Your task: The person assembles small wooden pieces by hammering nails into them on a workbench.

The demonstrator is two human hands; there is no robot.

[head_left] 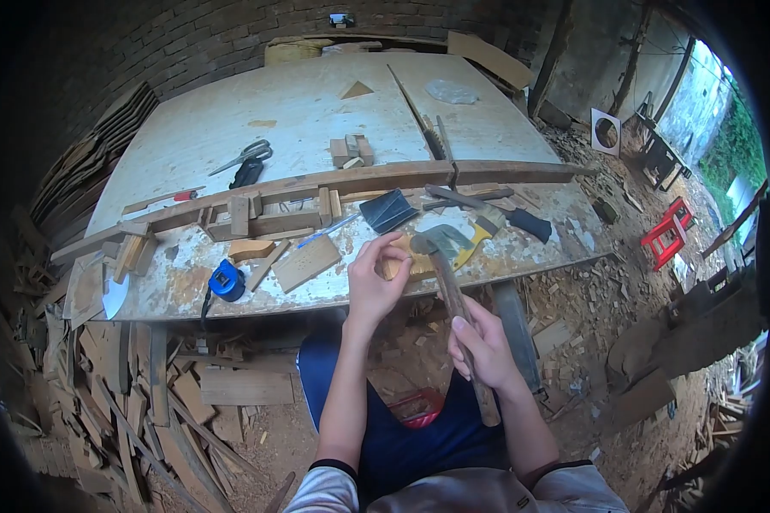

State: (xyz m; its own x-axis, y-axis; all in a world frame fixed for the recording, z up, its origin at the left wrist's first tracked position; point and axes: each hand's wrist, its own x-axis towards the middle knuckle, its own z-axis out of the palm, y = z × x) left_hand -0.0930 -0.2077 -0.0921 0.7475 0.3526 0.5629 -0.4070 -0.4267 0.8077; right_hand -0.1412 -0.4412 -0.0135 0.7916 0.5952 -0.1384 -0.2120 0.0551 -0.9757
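My right hand is wrapped round the wooden handle of a hammer, gripping it below the middle. The hammer's head is up near the fingertips of my left hand. My left fingers are curled in a pinch over a small yellowish wood block at the table's front edge. Anything between those fingertips is too small to make out. Just behind the hammer lie a yellow-handled tool and a tool with a black grip. A dark, flat-sided piece rests behind my left hand.
On the worktable a long wooden frame runs crosswise. A blue tape measure, a thin board and scissors lie to the left. Scrap wood covers the floor at left; a red stool stands at right.
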